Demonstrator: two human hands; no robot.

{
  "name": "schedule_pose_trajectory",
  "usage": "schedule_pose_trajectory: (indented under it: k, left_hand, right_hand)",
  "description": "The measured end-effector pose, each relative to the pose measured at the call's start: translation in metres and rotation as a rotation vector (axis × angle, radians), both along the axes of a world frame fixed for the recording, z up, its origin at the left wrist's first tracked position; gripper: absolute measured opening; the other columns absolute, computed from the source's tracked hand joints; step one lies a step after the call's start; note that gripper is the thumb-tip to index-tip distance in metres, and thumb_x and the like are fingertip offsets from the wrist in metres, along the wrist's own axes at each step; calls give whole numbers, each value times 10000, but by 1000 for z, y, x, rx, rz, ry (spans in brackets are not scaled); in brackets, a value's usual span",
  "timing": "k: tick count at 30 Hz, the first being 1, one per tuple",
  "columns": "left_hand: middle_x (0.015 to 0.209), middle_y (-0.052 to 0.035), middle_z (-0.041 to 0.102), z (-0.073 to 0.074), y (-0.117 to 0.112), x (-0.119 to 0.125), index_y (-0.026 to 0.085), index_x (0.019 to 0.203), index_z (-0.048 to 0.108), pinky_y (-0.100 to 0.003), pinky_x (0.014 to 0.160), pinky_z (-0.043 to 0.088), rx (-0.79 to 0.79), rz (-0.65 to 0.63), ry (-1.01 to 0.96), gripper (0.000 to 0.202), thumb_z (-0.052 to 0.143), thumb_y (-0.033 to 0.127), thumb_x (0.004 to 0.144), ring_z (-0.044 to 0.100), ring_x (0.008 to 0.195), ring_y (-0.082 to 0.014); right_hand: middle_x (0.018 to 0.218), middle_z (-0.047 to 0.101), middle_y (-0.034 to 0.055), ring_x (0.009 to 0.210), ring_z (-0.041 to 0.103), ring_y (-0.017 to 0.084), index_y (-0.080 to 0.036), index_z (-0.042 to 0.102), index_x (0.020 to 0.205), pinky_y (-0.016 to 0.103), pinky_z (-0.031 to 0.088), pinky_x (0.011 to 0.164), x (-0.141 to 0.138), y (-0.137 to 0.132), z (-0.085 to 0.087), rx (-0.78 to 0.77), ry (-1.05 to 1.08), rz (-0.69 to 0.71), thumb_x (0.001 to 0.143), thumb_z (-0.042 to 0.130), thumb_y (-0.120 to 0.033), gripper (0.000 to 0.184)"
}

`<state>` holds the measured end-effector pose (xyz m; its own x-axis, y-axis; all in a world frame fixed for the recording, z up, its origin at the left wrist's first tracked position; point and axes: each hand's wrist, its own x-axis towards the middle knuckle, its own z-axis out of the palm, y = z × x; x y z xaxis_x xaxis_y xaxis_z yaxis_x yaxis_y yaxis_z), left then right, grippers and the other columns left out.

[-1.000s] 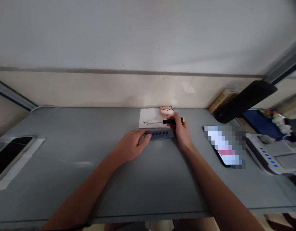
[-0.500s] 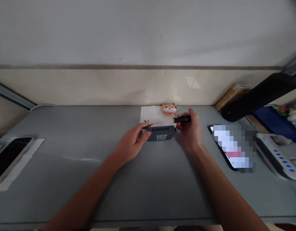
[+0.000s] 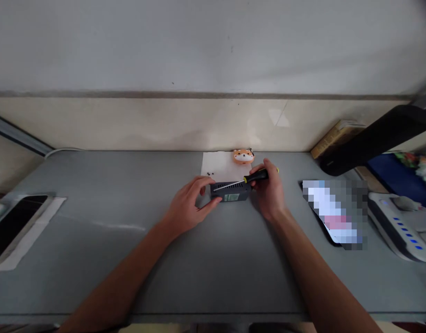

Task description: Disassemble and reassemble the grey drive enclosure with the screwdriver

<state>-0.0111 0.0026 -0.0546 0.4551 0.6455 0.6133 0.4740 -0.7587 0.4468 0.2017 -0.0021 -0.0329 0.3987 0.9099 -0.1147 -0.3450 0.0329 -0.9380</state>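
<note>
A dark grey box (image 3: 218, 196) with a row of vent slots and a pale green label stands on the grey desk. My left hand (image 3: 190, 201) grips its left end, fingers at the back and thumb on the front. In my right hand (image 3: 269, 194) is a screwdriver (image 3: 256, 176) with a black and yellow handle. Its thin shaft points left across the vented side, and the tip is near the box's left end. Whether the tip touches the box, I cannot tell. My right fingers are close to the box's right end.
Behind the box, white paper (image 3: 218, 162) bears small dark screws (image 3: 209, 174) and an orange animal-faced case (image 3: 243, 156). To the right are a lit phone (image 3: 329, 212), a white power strip (image 3: 403, 226) and a black cylinder (image 3: 375, 141). A dark-screened device (image 3: 17, 224) lies at left.
The screwdriver has come lower and left, its shaft moving from behind the box to across its vented side. The left thumb has slid slightly right, and the box has tipped a little.
</note>
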Motion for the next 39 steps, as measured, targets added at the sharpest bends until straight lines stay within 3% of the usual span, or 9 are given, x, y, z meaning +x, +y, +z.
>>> schedule_pose_trajectory:
  k: [8,14,18,22,27,32,36,39]
  left_hand:
    - [1054,-38,688,0,1,-3,226,1114,547,-256,729,549,108,3,-33,172,648,233,974,638,737,-112]
    - [1015,-37,690,4,4,-2,228,1035,563,-267,810,574,207,-11,-6,104,647,201,979,702,888,-148]
    - [1020,-31,694,8,2,-3,235,1018,573,-271,795,576,260,-14,66,75,621,185,991,698,813,-132]
    - [1030,-35,704,12,-2,-2,225,970,572,-268,764,574,280,-4,98,83,620,159,986,688,758,-122]
    - [980,-29,698,13,-5,3,218,897,548,-279,795,590,272,21,22,136,632,138,967,712,862,-147]
    - [986,-32,667,9,-7,9,215,891,549,-259,792,592,219,35,-58,139,639,130,954,707,877,-137]
    - [980,-34,653,7,-8,8,220,909,547,-271,781,595,206,38,-50,137,635,121,947,699,874,-148]
    - [993,-42,652,8,-9,7,220,924,549,-279,782,596,207,33,-35,136,627,110,943,695,874,-152]
  right_hand:
    - [646,627,-16,501,496,100,-229,613,607,270,403,509,0,0,-1,45,-13,-32,730,743,-623,432]
    - [613,613,-10,486,484,99,-224,625,597,273,383,497,3,1,-2,48,-59,-21,764,716,-634,452]
    - [547,569,-11,502,493,113,-226,632,604,274,367,500,5,1,-2,66,-97,-7,800,691,-634,457]
    - [592,595,-6,506,484,101,-219,626,601,271,373,505,11,2,-2,69,-86,2,788,700,-644,470]
    - [655,617,-4,539,499,108,-226,624,649,273,363,508,18,7,-4,73,-53,-60,756,675,-730,517]
    - [705,672,18,589,523,138,-232,730,807,291,410,566,16,5,-8,9,-295,79,786,607,-794,576]
    - [879,755,48,795,641,187,-238,758,883,317,487,727,12,2,-7,81,-510,219,806,617,-770,556]
    - [933,767,57,890,665,206,-232,758,911,334,501,811,12,1,-8,113,-558,245,840,600,-744,540]
